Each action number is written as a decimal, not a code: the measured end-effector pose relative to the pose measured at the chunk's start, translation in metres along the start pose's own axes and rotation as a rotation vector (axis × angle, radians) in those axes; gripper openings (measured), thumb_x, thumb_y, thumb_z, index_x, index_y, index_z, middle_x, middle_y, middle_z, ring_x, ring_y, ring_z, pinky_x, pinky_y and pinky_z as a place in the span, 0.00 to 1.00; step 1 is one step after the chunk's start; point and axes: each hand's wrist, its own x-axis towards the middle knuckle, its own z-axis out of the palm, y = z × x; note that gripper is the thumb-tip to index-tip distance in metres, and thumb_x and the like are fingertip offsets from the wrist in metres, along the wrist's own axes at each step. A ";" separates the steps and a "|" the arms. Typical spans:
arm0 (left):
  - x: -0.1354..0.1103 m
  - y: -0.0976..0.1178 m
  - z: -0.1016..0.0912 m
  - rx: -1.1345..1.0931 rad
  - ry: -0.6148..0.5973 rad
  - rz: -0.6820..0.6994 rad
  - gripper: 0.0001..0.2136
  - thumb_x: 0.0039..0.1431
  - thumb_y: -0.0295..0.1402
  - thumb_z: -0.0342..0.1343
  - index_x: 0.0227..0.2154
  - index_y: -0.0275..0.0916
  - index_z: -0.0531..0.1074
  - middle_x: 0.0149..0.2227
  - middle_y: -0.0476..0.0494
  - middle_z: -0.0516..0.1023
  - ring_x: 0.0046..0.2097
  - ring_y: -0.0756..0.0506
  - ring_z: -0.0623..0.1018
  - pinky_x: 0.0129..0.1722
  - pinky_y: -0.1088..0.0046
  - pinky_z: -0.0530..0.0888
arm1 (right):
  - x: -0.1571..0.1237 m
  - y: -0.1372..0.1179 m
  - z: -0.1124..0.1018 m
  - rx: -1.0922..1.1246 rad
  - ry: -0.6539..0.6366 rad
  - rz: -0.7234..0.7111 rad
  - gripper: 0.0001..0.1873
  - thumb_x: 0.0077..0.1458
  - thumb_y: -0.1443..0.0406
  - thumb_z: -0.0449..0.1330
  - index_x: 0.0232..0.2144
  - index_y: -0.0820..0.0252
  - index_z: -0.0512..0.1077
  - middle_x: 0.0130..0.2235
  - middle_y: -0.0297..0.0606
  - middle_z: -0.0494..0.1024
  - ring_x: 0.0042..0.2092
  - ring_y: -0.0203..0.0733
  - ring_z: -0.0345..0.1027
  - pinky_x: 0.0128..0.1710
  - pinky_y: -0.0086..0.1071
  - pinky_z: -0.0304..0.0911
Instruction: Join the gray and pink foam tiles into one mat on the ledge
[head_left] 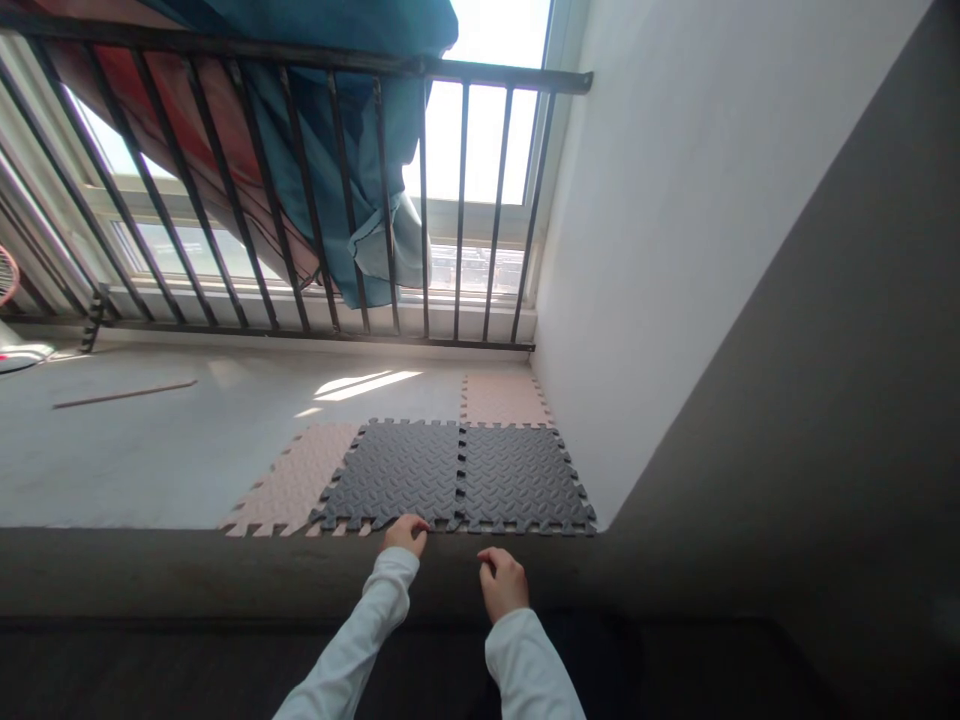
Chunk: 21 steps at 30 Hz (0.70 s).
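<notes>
My left hand [406, 534] is at the front edge of a black foam floor tile [405, 465], its fingers closed on that edge. My right hand [504, 582] hangs in front of the ledge, apart from the tiles, fingers loosely bent with a gap at the thumb and nothing visible in them. A second black foam tile [521, 470] lies beside the first; their toothed edges meet at a seam. Pink foam tiles adjoin them: one [292, 475] on the left, partly beneath the black tile's edge, and one [504, 398] behind, by the wall.
The tiles lie on a pale raised ledge [150, 460] with a drop at its front. A white wall [637, 200] bounds the right. Dark railings [330, 200] stand behind, with blue and red fabric [300, 150] beyond. A thin stick [124, 394] lies on the left.
</notes>
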 end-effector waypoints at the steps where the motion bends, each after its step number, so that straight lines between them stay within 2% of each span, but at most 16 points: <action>1: 0.003 0.001 -0.002 0.023 -0.009 0.009 0.08 0.46 0.23 0.50 0.25 0.40 0.73 0.32 0.48 0.76 0.36 0.50 0.74 0.39 0.74 0.69 | 0.000 0.000 0.000 0.000 -0.001 0.000 0.15 0.46 0.72 0.48 0.29 0.57 0.74 0.34 0.35 0.76 0.38 0.38 0.68 0.39 0.26 0.59; 4: 0.017 0.013 -0.003 0.095 -0.055 0.159 0.09 0.48 0.25 0.50 0.30 0.41 0.74 0.36 0.46 0.76 0.37 0.49 0.74 0.39 0.72 0.69 | 0.001 0.002 0.001 -0.011 -0.033 0.011 0.15 0.46 0.72 0.48 0.30 0.57 0.74 0.35 0.35 0.76 0.39 0.38 0.68 0.39 0.26 0.59; 7: 0.034 0.030 0.005 0.225 -0.196 0.365 0.12 0.47 0.26 0.52 0.34 0.43 0.74 0.43 0.44 0.75 0.46 0.45 0.71 0.45 0.68 0.68 | 0.002 0.002 0.001 -0.025 -0.058 0.017 0.15 0.46 0.72 0.48 0.30 0.57 0.74 0.35 0.36 0.76 0.39 0.39 0.68 0.39 0.27 0.59; 9: 0.041 0.037 0.011 0.308 -0.293 0.444 0.12 0.47 0.27 0.53 0.36 0.45 0.74 0.47 0.46 0.73 0.51 0.43 0.67 0.48 0.63 0.65 | 0.002 0.001 0.001 -0.028 -0.040 0.012 0.16 0.46 0.72 0.48 0.30 0.57 0.74 0.35 0.36 0.76 0.39 0.38 0.68 0.39 0.26 0.59; 11: 0.043 0.039 0.017 0.360 -0.342 0.482 0.13 0.48 0.28 0.51 0.36 0.47 0.73 0.48 0.47 0.72 0.53 0.42 0.66 0.51 0.59 0.62 | 0.002 0.001 0.000 -0.023 -0.023 0.012 0.16 0.45 0.73 0.48 0.29 0.57 0.74 0.34 0.36 0.76 0.38 0.38 0.68 0.39 0.26 0.59; 14: 0.041 0.032 0.020 0.396 -0.347 0.502 0.15 0.50 0.28 0.50 0.40 0.49 0.71 0.49 0.47 0.72 0.54 0.43 0.65 0.53 0.56 0.59 | 0.001 -0.001 -0.002 -0.009 -0.022 0.018 0.16 0.45 0.73 0.48 0.29 0.58 0.74 0.33 0.37 0.76 0.37 0.38 0.68 0.38 0.26 0.59; 17: 0.036 0.026 0.016 0.405 -0.333 0.527 0.17 0.52 0.29 0.49 0.44 0.51 0.69 0.51 0.48 0.69 0.55 0.43 0.63 0.53 0.55 0.57 | 0.000 -0.001 -0.002 -0.009 -0.030 0.013 0.16 0.44 0.73 0.48 0.29 0.58 0.74 0.33 0.37 0.76 0.37 0.38 0.68 0.38 0.26 0.59; 21: 0.030 0.031 0.008 0.393 -0.352 0.546 0.17 0.53 0.31 0.47 0.46 0.50 0.67 0.52 0.47 0.68 0.56 0.42 0.61 0.53 0.53 0.56 | 0.001 0.000 -0.001 -0.017 -0.038 0.008 0.16 0.45 0.73 0.48 0.29 0.57 0.74 0.34 0.36 0.76 0.38 0.37 0.68 0.38 0.26 0.59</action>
